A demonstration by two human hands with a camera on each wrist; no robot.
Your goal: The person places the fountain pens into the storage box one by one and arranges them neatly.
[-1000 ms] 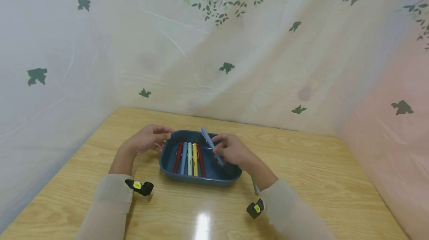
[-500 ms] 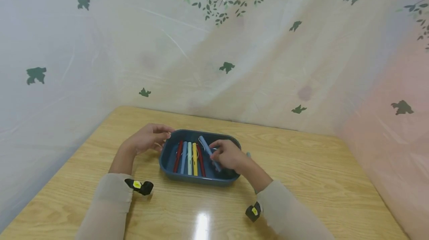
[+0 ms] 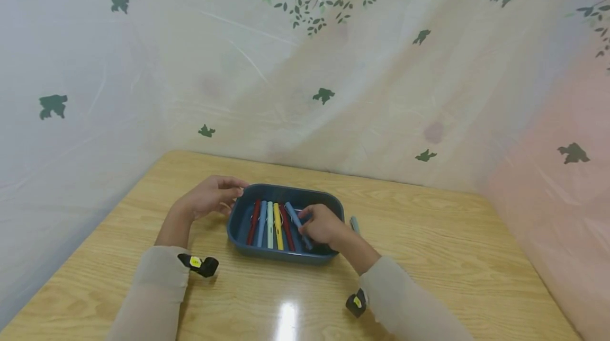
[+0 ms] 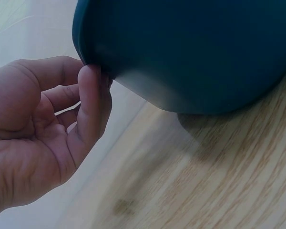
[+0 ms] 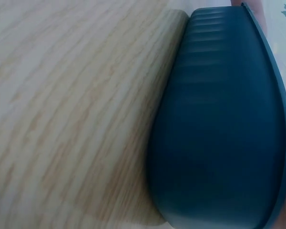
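Note:
A dark blue tray (image 3: 286, 258) with rounded corners sits on the table. Inside its left half lie pens side by side: a dark red pen (image 3: 252, 227), a blue pen (image 3: 262, 224), a mint pen (image 3: 270, 227), a yellow pen (image 3: 278, 227) and another dark red pen (image 3: 288, 232). My right hand (image 3: 325, 225) reaches into the tray and pinches a second blue pen (image 3: 292, 213), which slants beside the right-hand red one; its lower part is partly hidden by the fingers. My left hand (image 4: 52, 114) pinches the tray's left rim between thumb and fingers.
Outside the tray, just right of it, a grey-green pen (image 3: 355, 224) lies on the wooden table (image 3: 443, 256), partly hidden behind my right forearm. A pale curtain (image 3: 267, 92) with birds and leaves hangs behind the table.
My right hand has lowered the blue pen into the tray beside the red pen. The grey-green pen outside shows more now. My left hand has stayed at the rim.

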